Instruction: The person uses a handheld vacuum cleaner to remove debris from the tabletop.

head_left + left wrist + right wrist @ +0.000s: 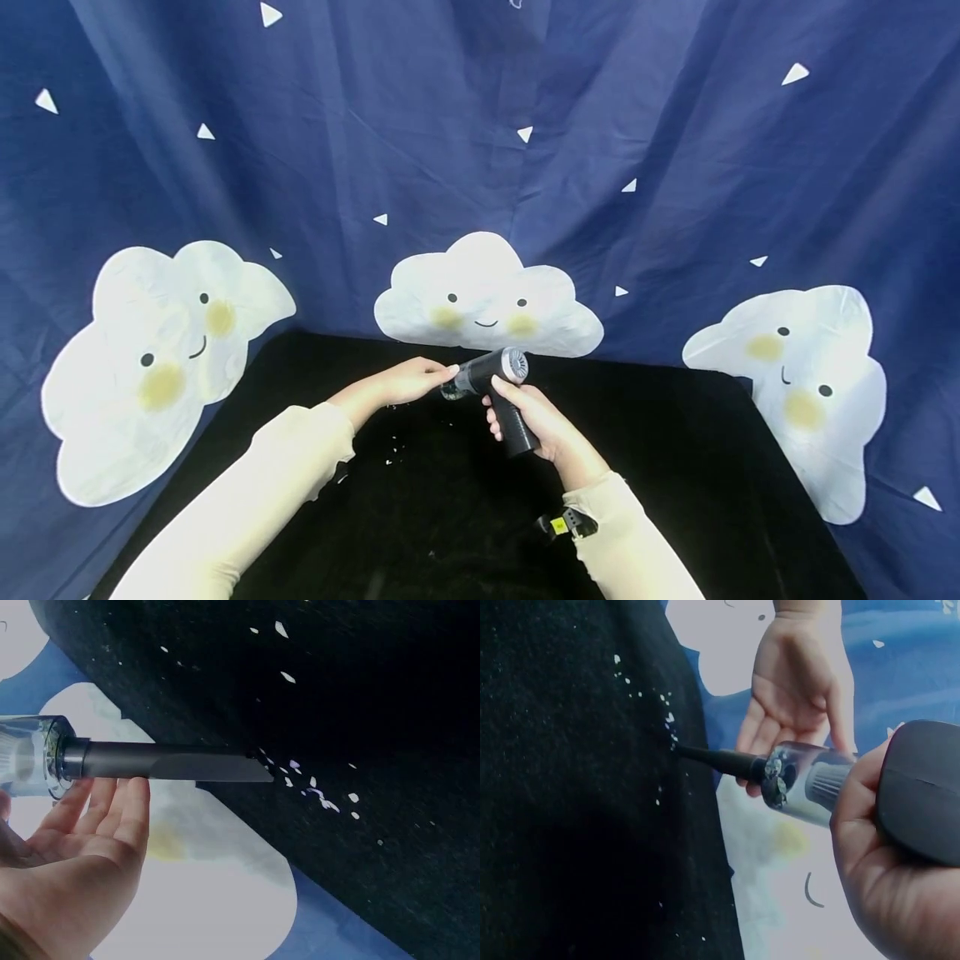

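Note:
A black handheld vacuum cleaner (483, 371) with a silver vented end is held over the dark cloth. My right hand (542, 417) grips its handle (516, 429), the thumb high on the grip. Beside the clear dust cup (799, 776), my left hand (411, 380) supports the front with fingers nearly straight, fingertips right at the base of the nozzle in the left wrist view. That long black crevice nozzle (172, 760) has its slanted tip close to small white and purple scraps (322, 799) on the cloth. Some scraps show inside the cup.
The black cloth surface (637, 500) carries more loose pale bits (393, 450) toward the left. Around it hangs a blue curtain (450, 125) printed with white smiling clouds (487, 292) and triangles. A dark strap (577, 523) with a yellow tag sits at my right sleeve.

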`<state>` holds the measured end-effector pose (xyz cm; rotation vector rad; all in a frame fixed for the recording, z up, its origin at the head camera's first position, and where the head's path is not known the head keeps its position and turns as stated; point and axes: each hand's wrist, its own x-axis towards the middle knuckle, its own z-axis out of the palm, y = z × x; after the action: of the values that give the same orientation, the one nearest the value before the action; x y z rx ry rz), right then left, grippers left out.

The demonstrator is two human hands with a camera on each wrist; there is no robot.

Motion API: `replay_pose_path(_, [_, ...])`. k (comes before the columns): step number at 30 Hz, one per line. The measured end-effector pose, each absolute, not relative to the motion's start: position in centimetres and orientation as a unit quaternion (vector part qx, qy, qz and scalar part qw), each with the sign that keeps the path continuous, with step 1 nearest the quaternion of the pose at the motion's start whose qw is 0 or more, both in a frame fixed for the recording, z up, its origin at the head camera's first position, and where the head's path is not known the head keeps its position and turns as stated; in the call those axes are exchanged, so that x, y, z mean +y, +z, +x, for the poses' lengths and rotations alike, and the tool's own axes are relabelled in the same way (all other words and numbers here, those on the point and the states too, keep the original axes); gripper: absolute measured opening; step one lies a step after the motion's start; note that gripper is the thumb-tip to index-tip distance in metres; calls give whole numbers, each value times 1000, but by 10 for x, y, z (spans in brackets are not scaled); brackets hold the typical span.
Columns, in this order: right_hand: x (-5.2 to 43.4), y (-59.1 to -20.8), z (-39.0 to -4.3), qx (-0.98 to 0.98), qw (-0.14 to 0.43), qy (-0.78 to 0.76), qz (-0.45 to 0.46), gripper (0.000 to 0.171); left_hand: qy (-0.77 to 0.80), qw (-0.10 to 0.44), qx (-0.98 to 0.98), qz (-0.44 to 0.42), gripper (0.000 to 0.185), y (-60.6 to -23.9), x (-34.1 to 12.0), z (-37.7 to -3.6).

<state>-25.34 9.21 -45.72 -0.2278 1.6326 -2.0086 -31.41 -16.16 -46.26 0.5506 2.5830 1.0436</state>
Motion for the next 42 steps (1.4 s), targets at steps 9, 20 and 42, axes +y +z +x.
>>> replay_pose_path(9, [77,-461,-251,597,272,-748,-97,40,357,159,901,189,58,-461,-179,-308])
replay_pose_path(20, [84,-457,-246,601,262,-749,-100,40,358,145,901,195,55,-453,-171,-300])
replay_pose_path(42, [76,-461,-236,594,262,-756,-84,42,356,158,901,189,58,-462,-175,-302])
